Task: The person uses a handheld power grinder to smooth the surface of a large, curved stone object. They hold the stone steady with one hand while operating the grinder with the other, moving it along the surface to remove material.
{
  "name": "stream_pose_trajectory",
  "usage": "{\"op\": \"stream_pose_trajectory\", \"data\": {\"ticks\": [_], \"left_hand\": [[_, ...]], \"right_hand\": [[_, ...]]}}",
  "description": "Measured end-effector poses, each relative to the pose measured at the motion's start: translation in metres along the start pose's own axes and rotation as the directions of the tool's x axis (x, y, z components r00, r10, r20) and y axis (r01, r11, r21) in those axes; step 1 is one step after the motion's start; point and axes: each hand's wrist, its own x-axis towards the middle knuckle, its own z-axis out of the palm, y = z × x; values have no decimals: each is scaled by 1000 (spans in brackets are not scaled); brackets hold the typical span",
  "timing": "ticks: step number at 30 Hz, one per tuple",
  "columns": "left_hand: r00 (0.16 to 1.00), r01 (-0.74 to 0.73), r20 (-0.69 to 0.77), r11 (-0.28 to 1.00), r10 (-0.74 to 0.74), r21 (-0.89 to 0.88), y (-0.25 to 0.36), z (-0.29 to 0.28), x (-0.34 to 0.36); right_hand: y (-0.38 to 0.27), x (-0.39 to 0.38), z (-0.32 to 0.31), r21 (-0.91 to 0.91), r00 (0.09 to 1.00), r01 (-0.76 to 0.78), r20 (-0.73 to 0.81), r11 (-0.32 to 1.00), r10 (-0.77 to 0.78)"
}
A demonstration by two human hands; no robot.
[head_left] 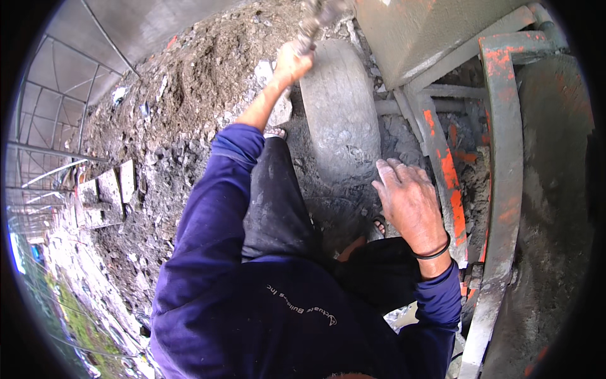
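My left hand (293,63), at the far end of my stretched arm, is closed round a grey, knobbly rod-like piece (309,30). Motion blurs its upper end, so I cannot tell its kind. Just right of that hand lies a long, rounded grey form (341,104) caked with cement; its kind is unclear. My right hand (411,205), with a black band at the wrist, hovers palm down near the form's close end. Its fingers are apart and slightly bent, with nothing visible in them. Whether the fingertips touch anything cannot be made out.
An orange-painted, cement-covered metal frame (505,139) stands close on the right, beside a large grey metal body (435,31). Rubble and gravel (202,82) cover the sloping ground at left. Boards (107,196) and scaffolding (60,95) stand farther left. My feet are near the grey form.
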Motion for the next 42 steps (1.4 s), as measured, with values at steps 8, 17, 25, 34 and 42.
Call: {"op": "stream_pose_trajectory", "data": {"ticks": [8,17,25,34,42], "left_hand": [[993,-76,-100,984,60,-159,29,-87,88],[917,-27,389,963,-83,270,-16,-21,109],[955,75,250,945,-160,318,-62,17,66],[897,-283,-117,756,427,591,-19,-4,-94],[509,-734,683,679,524,27,188,52,-150]], "right_hand": [[6,2,-7,-27,999,-53,-3,998,53],[-4,13,0,9,992,-57,117,998,56],[-1,11,-5,19,990,-90,110,996,87],[8,-1,18,7,995,-36,90,999,36],[1,-23,14,-102,995,-38,85,994,47]]}}
